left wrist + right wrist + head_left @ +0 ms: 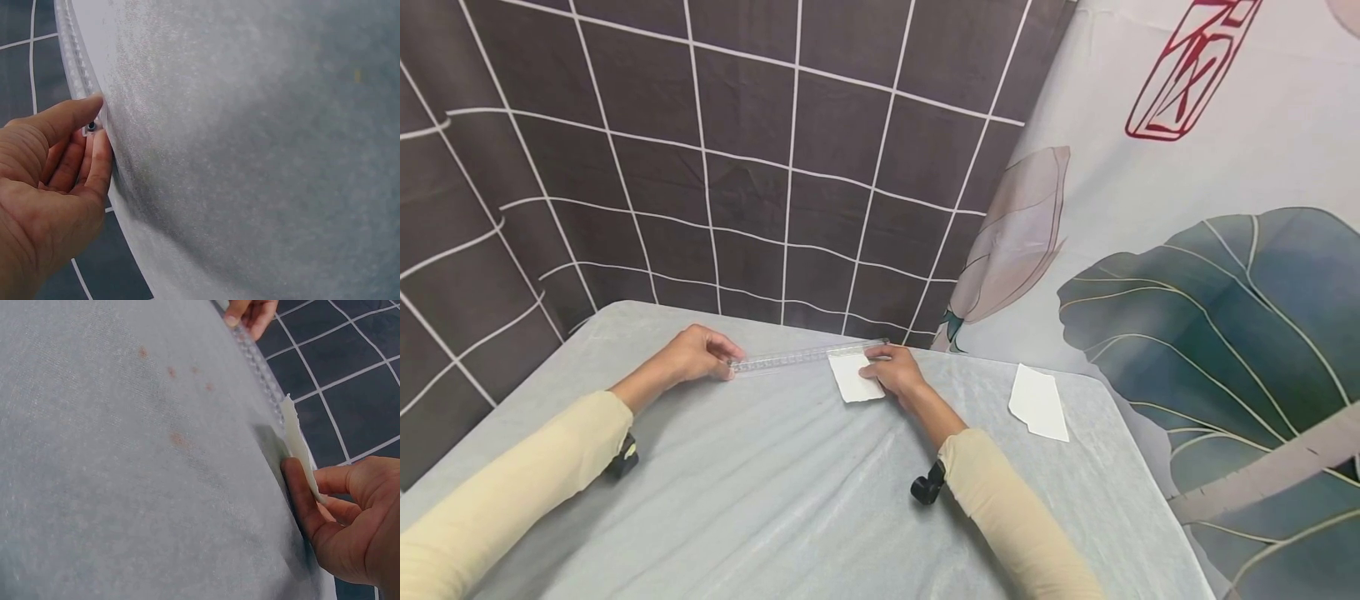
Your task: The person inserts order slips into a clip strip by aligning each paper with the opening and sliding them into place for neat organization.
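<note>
A clear plastic ruler (786,359) spans the space between the two hands near the far edge of the table. At its left end, the left hand (698,352) pinches it between thumb and fingers, close to the small hole in the ruler (92,126). The right hand (898,372) grips a torn piece of white paper (852,379), thumb on one face and fingers on the other. This paper overlaps the ruler's right part, whose far end shows just past the right fingers. In the right wrist view the paper (296,434) appears nearly edge-on, raised above the cloth.
Another torn white paper piece (1039,403) lies on the table to the right. A pale grey cloth (760,500) with soft creases covers the table. Behind hangs a dark curtain with white grid lines (737,192); on the right, a light curtain with leaf pictures (1210,300).
</note>
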Demonstrator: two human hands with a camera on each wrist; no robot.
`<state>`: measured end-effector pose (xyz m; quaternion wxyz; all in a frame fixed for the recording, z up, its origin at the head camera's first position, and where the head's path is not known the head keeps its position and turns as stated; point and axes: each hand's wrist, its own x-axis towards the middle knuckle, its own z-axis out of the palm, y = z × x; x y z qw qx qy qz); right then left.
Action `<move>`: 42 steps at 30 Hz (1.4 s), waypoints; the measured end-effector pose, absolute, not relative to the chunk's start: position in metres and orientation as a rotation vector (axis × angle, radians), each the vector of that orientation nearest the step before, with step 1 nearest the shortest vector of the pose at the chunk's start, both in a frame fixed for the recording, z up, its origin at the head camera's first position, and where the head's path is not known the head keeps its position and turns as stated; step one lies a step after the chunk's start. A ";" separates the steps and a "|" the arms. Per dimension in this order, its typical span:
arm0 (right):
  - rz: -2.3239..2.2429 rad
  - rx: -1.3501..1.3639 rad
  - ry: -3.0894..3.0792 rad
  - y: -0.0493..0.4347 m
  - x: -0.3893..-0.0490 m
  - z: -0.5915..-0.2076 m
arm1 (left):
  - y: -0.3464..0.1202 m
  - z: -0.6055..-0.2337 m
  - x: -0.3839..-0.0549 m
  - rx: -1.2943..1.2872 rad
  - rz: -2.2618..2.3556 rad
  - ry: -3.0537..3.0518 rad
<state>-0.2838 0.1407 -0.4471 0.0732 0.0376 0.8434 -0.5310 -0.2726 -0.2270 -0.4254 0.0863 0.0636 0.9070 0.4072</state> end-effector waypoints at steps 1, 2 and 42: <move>-1.592 0.108 2.538 0.140 -0.284 -0.447 | -0.227 -0.425 -0.272 0.189 1.215 2.702; -1.597 0.105 2.532 0.139 -0.284 -0.448 | -0.227 -0.425 -0.272 0.188 1.216 2.701; -1.532 0.069 2.562 0.122 -0.281 -0.446 | -0.229 -0.427 -0.274 0.211 1.210 2.714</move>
